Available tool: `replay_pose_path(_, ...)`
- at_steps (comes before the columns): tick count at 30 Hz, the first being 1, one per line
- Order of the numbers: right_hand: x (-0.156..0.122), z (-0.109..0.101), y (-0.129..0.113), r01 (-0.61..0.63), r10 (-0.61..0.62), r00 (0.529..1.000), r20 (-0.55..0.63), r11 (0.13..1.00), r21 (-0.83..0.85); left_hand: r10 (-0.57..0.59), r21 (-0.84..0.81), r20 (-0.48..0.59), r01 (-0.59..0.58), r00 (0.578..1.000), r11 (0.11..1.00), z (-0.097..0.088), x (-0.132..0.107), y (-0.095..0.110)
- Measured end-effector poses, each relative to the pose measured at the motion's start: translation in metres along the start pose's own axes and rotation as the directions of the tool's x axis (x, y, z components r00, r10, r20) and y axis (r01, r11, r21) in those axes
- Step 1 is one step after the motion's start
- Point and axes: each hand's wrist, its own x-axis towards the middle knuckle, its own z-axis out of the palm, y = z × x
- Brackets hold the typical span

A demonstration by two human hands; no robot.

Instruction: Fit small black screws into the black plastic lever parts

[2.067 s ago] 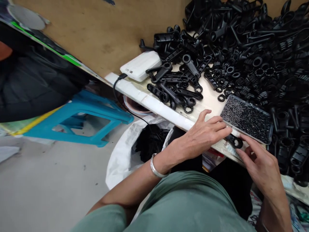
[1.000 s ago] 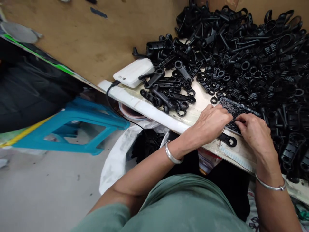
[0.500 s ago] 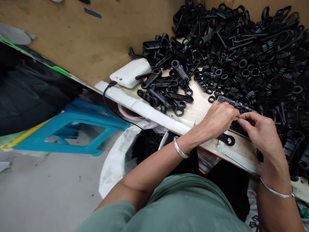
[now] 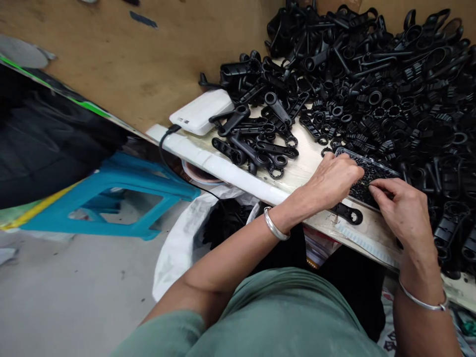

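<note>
Over tiny parts point(image 4: 366, 176) in the tray point(image 4: 366, 160), behind the black lever point(image 4: 351, 214) at the worktop point(image 4: 311, 153) front edge, your right hand point(image 4: 403, 206) pinches, catch indiscernible, and your left hand point(image 4: 334, 179) curls, grip hidden, light fingers serving best.

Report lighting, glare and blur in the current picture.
Head view: light is soft, glinting on the left silver metal bangle; head view: the heaped black plastic parts sink into dark tones; head view: tiny dark pieces in the clear rectangular tray blur together.
</note>
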Motion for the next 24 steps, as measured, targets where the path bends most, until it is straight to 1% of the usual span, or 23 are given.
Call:
replay_pose_path(3,-0.004,0.001,0.001,0.018,-0.016,0.998,-0.053,0.999,0.044,0.114,0.048,-0.046,-0.112,0.992,0.993,0.007,0.007,-0.003)
replay_pose_path(5,-0.005,0.002,0.001,0.007,0.001,0.996,-0.093,0.996,0.088,0.163,0.087,-0.054,-0.158,0.985,0.984,0.011,0.014,-0.003)
replay_pose_path(9,-0.009,0.001,0.0,-0.052,0.078,0.987,-0.144,0.983,0.177,0.204,0.137,0.013,-0.204,0.979,0.969,0.015,0.025,0.003)
replay_pose_path(12,-0.012,-0.001,-0.001,-0.129,0.172,0.975,-0.144,0.955,0.266,0.22,0.159,0.05,-0.225,0.974,0.961,0.016,0.03,0.006)
replay_pose_path(14,-0.015,-0.002,-0.002,-0.204,0.264,0.957,-0.121,0.908,0.366,0.23,0.166,0.059,-0.236,0.972,0.957,0.017,0.031,0.005)
replay_pose_path(16,-0.017,-0.002,-0.002,-0.275,0.353,0.933,-0.073,0.828,0.489,0.233,0.165,0.072,-0.242,0.97,0.956,0.016,0.031,0.005)
replay_pose_path(18,-0.018,-0.003,-0.003,-0.321,0.412,0.911,-0.025,0.744,0.586,0.224,0.167,0.081,-0.235,0.971,0.958,0.016,0.03,0.004)
replay_pose_path(21,-0.019,-0.003,-0.005,-0.331,0.445,0.895,0.001,0.664,0.671,0.246,0.199,0.069,-0.254,0.967,0.946,0.017,0.03,0.003)
replay_pose_path(24,-0.022,-0.003,-0.007,-0.298,0.443,0.896,0.012,0.583,0.755,0.328,0.265,0.04,-0.327,0.944,0.907,0.021,0.029,0.003)
